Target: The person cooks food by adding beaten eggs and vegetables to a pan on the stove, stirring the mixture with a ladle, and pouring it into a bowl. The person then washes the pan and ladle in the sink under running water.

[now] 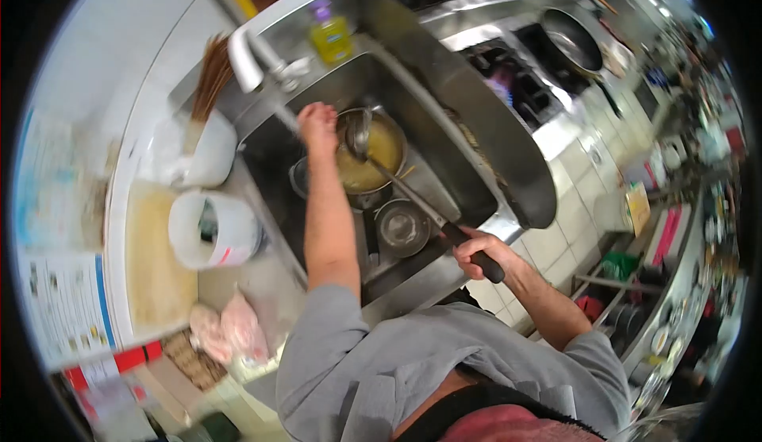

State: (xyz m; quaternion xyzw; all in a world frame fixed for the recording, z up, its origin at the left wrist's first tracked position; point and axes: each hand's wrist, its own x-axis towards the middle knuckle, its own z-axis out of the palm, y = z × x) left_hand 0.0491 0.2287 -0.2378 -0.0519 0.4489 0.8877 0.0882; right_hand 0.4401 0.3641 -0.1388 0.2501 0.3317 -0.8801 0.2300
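Note:
In the head view, my right hand (480,253) is closed round the black handle of a long metal ladle (389,176). The ladle's bowl rests in a round pot (373,173) of cloudy yellowish liquid, inside the steel sink (468,173). My left hand (319,127) is over the pot's far left rim, fingers curled. A pale streak like a spout or water runs from the tap (278,69) towards this hand; what the fingers hold is unclear. A small round metal strainer or bowl (403,227) sits in the sink nearer my body.
A yellow soap bottle (332,41) stands behind the sink. White buckets (213,229) and a bundle of thin brown sticks (213,77) are at the left, near pink-white plastic bags (238,331). On the right, beyond the sink's raised wall, are a gas stove (516,77) and frying pan (571,41).

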